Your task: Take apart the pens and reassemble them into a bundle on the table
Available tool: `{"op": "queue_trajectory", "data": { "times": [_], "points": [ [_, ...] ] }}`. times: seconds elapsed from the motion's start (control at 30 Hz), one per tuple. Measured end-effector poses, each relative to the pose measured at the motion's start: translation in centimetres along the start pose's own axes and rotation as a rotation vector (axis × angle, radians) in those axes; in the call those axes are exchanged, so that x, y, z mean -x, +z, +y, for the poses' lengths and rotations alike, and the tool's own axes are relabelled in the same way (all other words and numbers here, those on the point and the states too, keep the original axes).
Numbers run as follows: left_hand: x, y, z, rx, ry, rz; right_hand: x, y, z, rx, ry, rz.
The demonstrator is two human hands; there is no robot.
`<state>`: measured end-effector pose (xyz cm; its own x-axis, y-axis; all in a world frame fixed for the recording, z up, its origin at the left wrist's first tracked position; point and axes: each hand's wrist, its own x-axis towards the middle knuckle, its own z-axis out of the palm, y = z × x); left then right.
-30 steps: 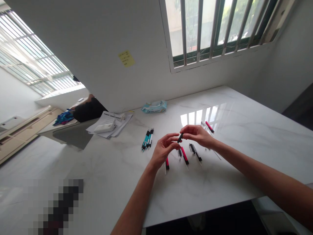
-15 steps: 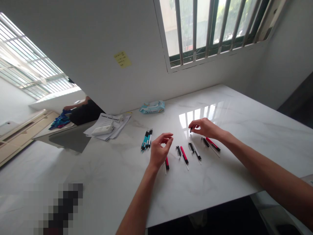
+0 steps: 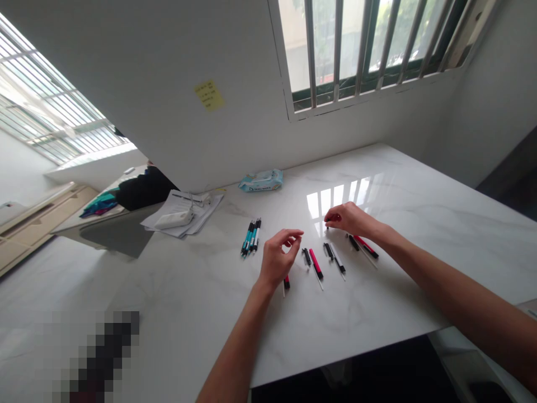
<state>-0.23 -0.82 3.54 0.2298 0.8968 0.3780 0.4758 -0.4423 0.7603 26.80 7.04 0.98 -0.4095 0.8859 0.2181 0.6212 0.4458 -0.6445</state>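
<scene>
My right hand (image 3: 350, 220) rests low on the white marble table (image 3: 398, 291), its fingertips pinched on a small black pen part (image 3: 327, 225) that touches the tabletop. My left hand (image 3: 277, 256) hovers just above the table with its fingers loosely curved and apart, and I see nothing in it. Between and below the hands lie pen pieces in a loose row: a pink barrel (image 3: 316, 264), a short black piece (image 3: 307, 257), a black-and-white piece (image 3: 335, 258), a second pink barrel (image 3: 366, 247), and a red piece (image 3: 286, 281) partly under my left wrist.
A bunch of teal-and-black pens (image 3: 251, 237) lies left of my left hand. A pack of wipes (image 3: 260, 181) and papers with a white device (image 3: 178, 215) sit by the wall. Another person's dark sleeve (image 3: 142, 187) shows far left. A barred window is above.
The hands, joined on the black part one second ago, have separated. My right hand carried the part out to the right and down onto the table; my left hand stayed, fingers loosened.
</scene>
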Motion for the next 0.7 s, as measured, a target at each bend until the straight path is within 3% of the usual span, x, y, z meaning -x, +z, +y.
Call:
{"op": "queue_trajectory", "data": {
  "times": [0.7],
  "points": [
    [0.03, -0.08, -0.61, -0.029, 0.042, 0.016, 0.22, -0.08, -0.28, 0.027, 0.029, -0.011]
  ]
}}
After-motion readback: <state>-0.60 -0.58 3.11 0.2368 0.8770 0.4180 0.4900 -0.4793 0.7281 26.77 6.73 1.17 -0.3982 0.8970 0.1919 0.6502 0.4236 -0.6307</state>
